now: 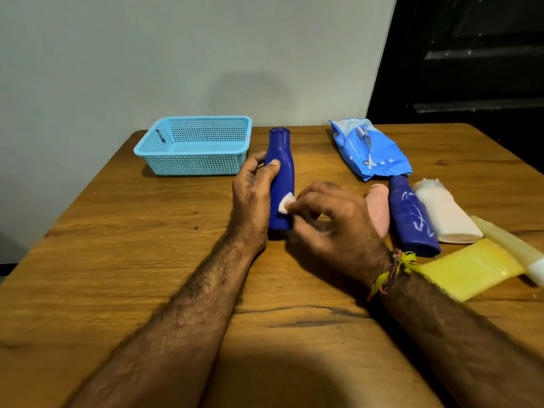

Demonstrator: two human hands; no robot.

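While the left hand (pixel 253 195) curls round the blue bottle (pixel 280 172), near the middle of the wooden table (pixel 117 260) with its cap pointing far, the right hand (pixel 329 222) pinches a small white piece (pixel 286 202) against the bottle's near end. A light blue basket (pixel 191 148) sits far left. A blue packet (pixel 368 148) and a second blue bottle (pixel 412 219) lie to the right.

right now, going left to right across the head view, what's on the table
light blue basket, left hand, held dark blue bottle, right hand pinching a white scrap, pink bottle, second dark blue bottle, white bottle, pale tube
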